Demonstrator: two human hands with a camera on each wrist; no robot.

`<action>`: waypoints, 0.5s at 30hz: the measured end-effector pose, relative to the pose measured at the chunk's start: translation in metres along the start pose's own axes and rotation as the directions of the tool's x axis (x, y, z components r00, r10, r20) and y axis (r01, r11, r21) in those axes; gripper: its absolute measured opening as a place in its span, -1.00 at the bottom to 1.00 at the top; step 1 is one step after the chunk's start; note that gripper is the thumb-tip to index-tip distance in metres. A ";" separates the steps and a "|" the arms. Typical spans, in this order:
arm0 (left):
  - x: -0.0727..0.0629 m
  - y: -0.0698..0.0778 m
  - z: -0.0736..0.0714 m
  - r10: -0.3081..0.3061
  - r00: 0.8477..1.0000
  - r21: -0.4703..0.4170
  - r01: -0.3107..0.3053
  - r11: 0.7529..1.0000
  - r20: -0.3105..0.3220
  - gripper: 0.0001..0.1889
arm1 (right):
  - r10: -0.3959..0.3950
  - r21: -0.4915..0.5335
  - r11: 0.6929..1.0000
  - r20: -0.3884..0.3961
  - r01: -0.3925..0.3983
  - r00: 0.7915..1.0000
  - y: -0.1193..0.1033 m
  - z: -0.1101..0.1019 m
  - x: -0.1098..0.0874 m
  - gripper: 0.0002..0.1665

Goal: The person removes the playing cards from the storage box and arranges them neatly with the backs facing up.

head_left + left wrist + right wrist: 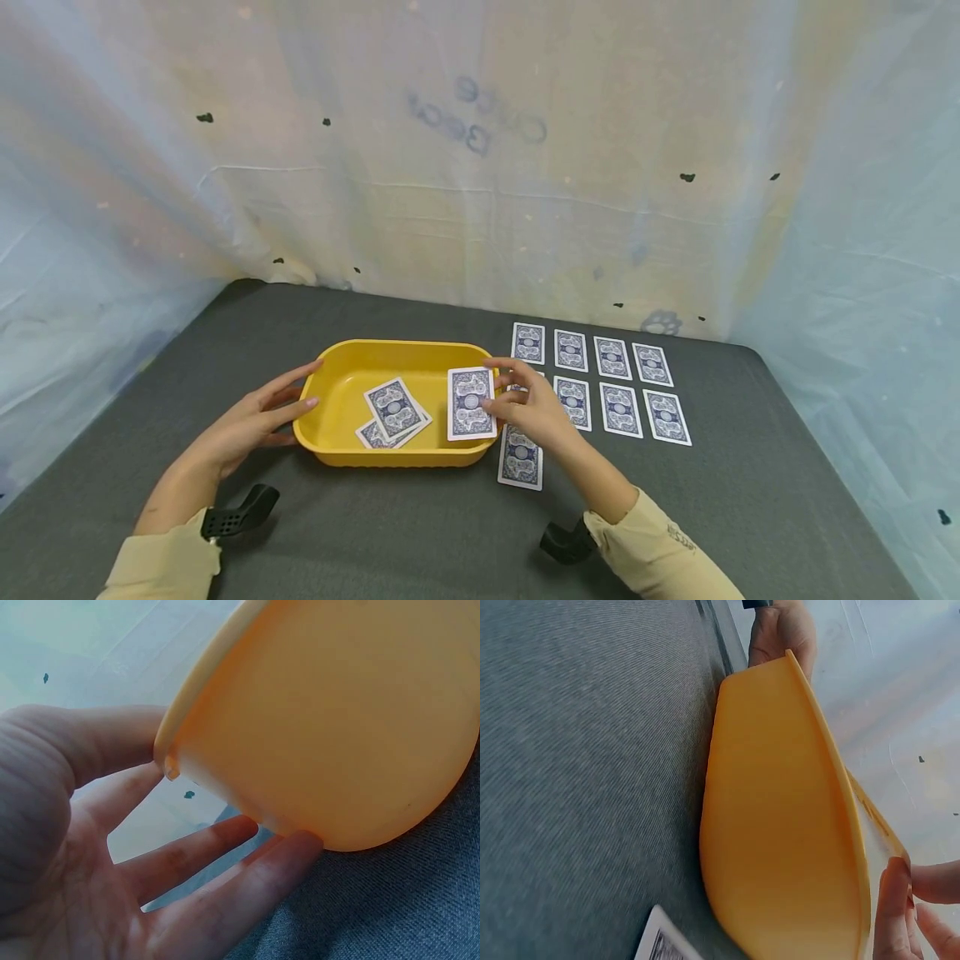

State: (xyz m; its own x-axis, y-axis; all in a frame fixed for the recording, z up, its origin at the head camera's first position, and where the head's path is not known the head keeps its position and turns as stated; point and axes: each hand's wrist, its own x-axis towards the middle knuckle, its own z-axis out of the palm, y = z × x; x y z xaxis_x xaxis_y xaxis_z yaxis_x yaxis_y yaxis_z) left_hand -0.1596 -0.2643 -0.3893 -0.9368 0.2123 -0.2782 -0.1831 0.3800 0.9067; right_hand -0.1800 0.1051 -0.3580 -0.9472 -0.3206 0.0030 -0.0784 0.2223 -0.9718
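Note:
A yellow plastic tray stands on the dark table in the head view. At its left end my left hand holds the rim, thumb over the edge and fingers spread against the outer wall. Over the tray's right end, a playing card is pinched in my right hand between thumb and fingers, its blue patterned back facing up. In the right wrist view the card tilts above the tray rim. A few overlapping playing cards lie inside the tray, backs up.
Right of the tray, playing cards lie back up in two rows. One more card lies below them near the tray's corner; my right hand partly covers another. A pale plastic sheet hangs behind the table and at both sides.

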 end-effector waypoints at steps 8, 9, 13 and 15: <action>0.001 0.001 0.000 0.004 1.000 0.011 -0.004 1.000 0.000 -0.21 | 0.034 0.000 0.999 -0.051 -0.034 0.998 0.007 -0.022 -0.009 -0.35; 0.001 0.001 0.000 0.005 1.000 0.012 -0.005 1.000 0.001 -0.21 | 0.036 -0.001 0.999 -0.058 -0.036 0.998 0.008 -0.024 -0.011 -0.35; 0.001 0.000 0.000 0.006 1.000 0.021 -0.006 1.000 0.001 -0.21 | 0.042 -0.008 0.999 -0.086 -0.043 0.995 0.013 -0.033 -0.016 -0.35; 0.001 0.000 0.000 0.003 1.000 0.024 -0.003 1.000 0.000 -0.21 | 0.044 -0.007 0.999 -0.095 -0.045 0.995 0.015 -0.037 -0.019 -0.36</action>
State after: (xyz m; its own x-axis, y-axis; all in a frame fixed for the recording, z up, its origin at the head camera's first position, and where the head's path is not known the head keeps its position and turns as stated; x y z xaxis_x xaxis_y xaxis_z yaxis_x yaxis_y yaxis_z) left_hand -0.1608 -0.2639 -0.3894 -0.9374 0.2136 -0.2753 -0.1730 0.4006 0.8998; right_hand -0.1742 0.1484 -0.3643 -0.9749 -0.2220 -0.0175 -0.0380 0.2431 -0.9693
